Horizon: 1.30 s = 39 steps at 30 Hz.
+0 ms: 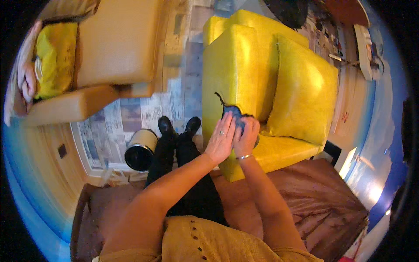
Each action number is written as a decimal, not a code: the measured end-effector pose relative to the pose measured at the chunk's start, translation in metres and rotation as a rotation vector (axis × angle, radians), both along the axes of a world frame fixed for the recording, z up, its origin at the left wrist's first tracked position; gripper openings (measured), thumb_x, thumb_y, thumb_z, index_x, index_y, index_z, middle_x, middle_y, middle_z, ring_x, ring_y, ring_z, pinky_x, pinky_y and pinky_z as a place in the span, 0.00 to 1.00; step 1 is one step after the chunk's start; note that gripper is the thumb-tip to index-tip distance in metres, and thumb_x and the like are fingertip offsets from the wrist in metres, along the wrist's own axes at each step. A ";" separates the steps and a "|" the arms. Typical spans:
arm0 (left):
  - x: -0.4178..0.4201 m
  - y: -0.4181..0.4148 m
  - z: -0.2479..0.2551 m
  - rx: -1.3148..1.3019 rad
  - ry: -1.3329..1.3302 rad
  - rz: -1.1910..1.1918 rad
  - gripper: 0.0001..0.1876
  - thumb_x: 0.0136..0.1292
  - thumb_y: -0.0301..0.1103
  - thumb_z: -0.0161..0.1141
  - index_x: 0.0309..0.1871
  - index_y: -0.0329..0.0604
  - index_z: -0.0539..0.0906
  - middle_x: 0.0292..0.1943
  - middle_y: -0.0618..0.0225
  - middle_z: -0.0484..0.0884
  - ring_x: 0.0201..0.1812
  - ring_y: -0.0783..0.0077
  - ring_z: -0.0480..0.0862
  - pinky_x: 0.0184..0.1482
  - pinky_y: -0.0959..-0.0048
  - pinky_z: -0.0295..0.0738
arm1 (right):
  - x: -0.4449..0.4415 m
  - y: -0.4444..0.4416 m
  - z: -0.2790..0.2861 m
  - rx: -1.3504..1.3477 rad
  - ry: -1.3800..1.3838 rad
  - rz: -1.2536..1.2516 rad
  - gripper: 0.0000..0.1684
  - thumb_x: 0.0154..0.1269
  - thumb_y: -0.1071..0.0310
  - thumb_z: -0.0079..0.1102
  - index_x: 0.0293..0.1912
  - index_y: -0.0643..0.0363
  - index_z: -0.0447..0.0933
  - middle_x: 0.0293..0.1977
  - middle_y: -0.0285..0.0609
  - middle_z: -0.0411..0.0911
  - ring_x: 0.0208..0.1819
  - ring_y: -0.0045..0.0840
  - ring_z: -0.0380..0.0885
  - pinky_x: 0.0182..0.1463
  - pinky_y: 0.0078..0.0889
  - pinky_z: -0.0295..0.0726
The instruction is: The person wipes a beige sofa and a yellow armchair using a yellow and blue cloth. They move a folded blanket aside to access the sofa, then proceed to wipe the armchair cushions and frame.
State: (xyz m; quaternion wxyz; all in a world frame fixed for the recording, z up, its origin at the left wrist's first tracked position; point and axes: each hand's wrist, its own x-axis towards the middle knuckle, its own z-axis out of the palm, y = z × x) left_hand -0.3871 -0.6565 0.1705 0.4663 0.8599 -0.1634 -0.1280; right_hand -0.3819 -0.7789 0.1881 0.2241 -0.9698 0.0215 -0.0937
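Note:
Both my hands meet over a small blue-grey cloth item (234, 112) with black edging and a dark cord or strap, near the corner of the yellow armchair's arm (226, 65). My left hand (222, 139), with a ring on it, lies on the cloth with its fingers straight and close together. Beside it, touching, my right hand (246, 136) has curled fingers around the cloth's right part; a bracelet circles the wrist. What lies beneath the fingers is hidden. A large yellow cushion (302, 88) leans inside the armchair.
A waste bin (144, 140) stands left of my shoes (166, 125). Further left is a tan sofa (114, 42) with a yellow pillow (57, 60) and a person's hand (28, 80) beside it. A brown-covered seat (314, 196) extends around me.

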 end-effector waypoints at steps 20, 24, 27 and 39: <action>0.038 -0.088 0.034 0.617 -0.237 -1.123 0.23 0.63 0.38 0.49 0.56 0.31 0.75 0.57 0.51 0.76 0.66 0.53 0.67 0.72 0.54 0.50 | -0.072 -0.061 -0.037 0.646 0.605 -0.638 0.17 0.62 0.64 0.50 0.47 0.61 0.77 0.47 0.58 0.77 0.51 0.50 0.74 0.55 0.44 0.73; 0.046 -0.076 0.028 0.346 -0.362 -1.110 0.21 0.58 0.32 0.55 0.53 0.31 0.75 0.52 0.50 0.77 0.61 0.49 0.70 0.69 0.54 0.58 | -0.077 -0.049 -0.034 0.645 0.461 -0.733 0.16 0.60 0.66 0.52 0.46 0.61 0.78 0.44 0.56 0.78 0.48 0.50 0.75 0.54 0.47 0.74; 0.075 -0.075 0.026 0.202 -0.369 -1.111 0.22 0.50 0.24 0.59 0.51 0.31 0.73 0.49 0.46 0.76 0.54 0.43 0.74 0.60 0.51 0.68 | -0.057 -0.058 -0.015 0.708 0.525 -0.653 0.13 0.59 0.69 0.52 0.43 0.62 0.76 0.43 0.53 0.76 0.48 0.49 0.74 0.54 0.45 0.74; -0.044 -0.148 0.009 -0.039 0.085 -1.158 0.25 0.65 0.25 0.50 0.65 0.25 0.64 0.71 0.37 0.53 0.71 0.33 0.55 0.72 0.50 0.50 | -0.157 -0.087 0.023 0.121 0.235 -0.941 0.21 0.61 0.73 0.54 0.55 0.62 0.74 0.59 0.47 0.71 0.62 0.43 0.68 0.66 0.47 0.64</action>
